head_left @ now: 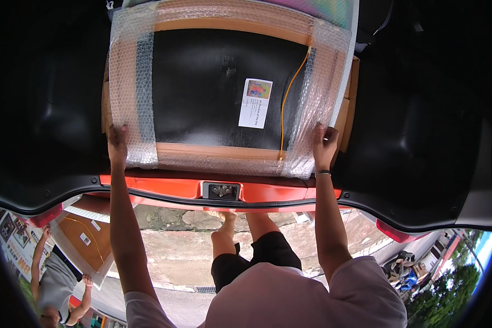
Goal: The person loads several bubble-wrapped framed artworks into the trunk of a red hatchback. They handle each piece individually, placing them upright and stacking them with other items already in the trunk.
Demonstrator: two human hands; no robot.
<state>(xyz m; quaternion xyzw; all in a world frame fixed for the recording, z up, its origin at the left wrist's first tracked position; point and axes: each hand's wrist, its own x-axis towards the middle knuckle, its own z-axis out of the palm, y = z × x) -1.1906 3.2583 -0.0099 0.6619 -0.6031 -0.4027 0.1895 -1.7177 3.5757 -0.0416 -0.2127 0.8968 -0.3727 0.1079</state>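
A wrapped panel [208,93] is being supported at the upper centre of the frame, in the dark luggage space of a car, just above the red sill [279,191] with its metal latch [222,191]. Its left edge is being clasped near the lower corner by the left hand [118,145], the grip being closed on the bubble wrap. Its right edge is being pinched at a similar height by the right hand [324,146], the grip being drawn nearly together; the fingers beneath are being hidden. On the black face, a white label [256,104] and an orange cord [283,106] are being shown through a window in the wrapping. Cardboard [351,104] is being partly covered at the panel's right. At lower left, a second panel [85,236] is being held by another person [60,276].
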